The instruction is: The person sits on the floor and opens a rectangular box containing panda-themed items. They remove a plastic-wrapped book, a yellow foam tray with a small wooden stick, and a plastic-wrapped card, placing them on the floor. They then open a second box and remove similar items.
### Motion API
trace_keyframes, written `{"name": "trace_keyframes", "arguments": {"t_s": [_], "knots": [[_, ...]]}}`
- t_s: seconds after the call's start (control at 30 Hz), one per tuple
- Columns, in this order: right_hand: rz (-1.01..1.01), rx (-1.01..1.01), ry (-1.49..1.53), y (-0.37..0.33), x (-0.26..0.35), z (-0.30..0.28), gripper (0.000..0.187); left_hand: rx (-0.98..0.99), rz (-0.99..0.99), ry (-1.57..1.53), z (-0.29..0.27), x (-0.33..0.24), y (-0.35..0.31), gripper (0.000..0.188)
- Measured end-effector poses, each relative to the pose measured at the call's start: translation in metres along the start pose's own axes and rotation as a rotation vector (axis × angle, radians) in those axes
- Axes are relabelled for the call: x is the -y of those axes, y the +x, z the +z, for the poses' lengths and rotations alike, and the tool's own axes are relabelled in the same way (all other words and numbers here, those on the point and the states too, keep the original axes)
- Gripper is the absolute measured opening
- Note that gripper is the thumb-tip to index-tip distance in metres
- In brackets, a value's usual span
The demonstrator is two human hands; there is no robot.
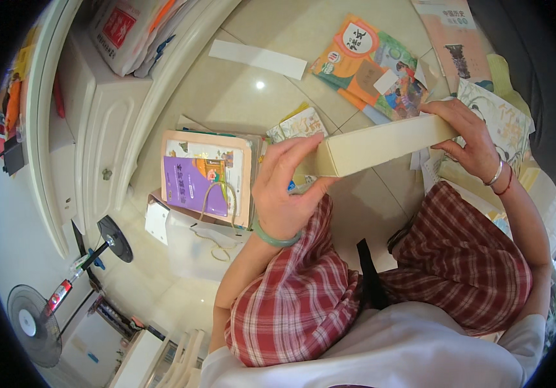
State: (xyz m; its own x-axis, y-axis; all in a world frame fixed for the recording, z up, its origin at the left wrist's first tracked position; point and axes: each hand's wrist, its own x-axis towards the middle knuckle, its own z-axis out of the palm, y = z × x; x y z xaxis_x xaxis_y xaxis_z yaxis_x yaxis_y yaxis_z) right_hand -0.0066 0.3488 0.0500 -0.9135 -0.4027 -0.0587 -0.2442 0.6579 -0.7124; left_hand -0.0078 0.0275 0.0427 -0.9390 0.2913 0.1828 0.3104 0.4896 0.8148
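Observation:
A cream-coloured, narrow box (384,143) is held up between my hands, above the tiled floor and just beyond my knees. My left hand (288,187) grips its left end, fingers over the far side and thumb along the near lower edge. At the right end my right hand (465,132) clasps it, with fingers on top and thumb beneath. The long edge faces me and slants up to the right; whatever is on its other faces is hidden. Close to my left hand is a stack of books with a purple booklet (194,185) on top, inside a bag with a cord handle (216,194).
Orange-covered books (372,71) and a white paper strip (258,58) lie on the floor ahead. A panda-patterned book (494,126) and a pinkish book (452,45) are at the right. To the left stand a white cabinet (113,129) and a black fan (35,323).

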Motion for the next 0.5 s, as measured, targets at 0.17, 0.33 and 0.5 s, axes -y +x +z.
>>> {"name": "trace_keyframes", "arguments": {"t_s": [0.17, 0.33, 0.5], "knots": [[-0.007, -0.020, -0.005, -0.011, -0.007, 0.003, 0.051, -0.082, 0.089, 0.017, 0.007, -0.004, -0.001, 0.055], [-0.014, -0.020, -0.016, -0.017, -0.016, 0.003, 0.048, -0.034, 0.035, -0.031, 0.009, -0.014, 0.004, 0.050], [-0.034, -0.044, -0.049, -0.024, -0.022, 0.001, 0.043, 0.227, -0.146, -0.132, 0.007, -0.021, 0.006, 0.044]]}}
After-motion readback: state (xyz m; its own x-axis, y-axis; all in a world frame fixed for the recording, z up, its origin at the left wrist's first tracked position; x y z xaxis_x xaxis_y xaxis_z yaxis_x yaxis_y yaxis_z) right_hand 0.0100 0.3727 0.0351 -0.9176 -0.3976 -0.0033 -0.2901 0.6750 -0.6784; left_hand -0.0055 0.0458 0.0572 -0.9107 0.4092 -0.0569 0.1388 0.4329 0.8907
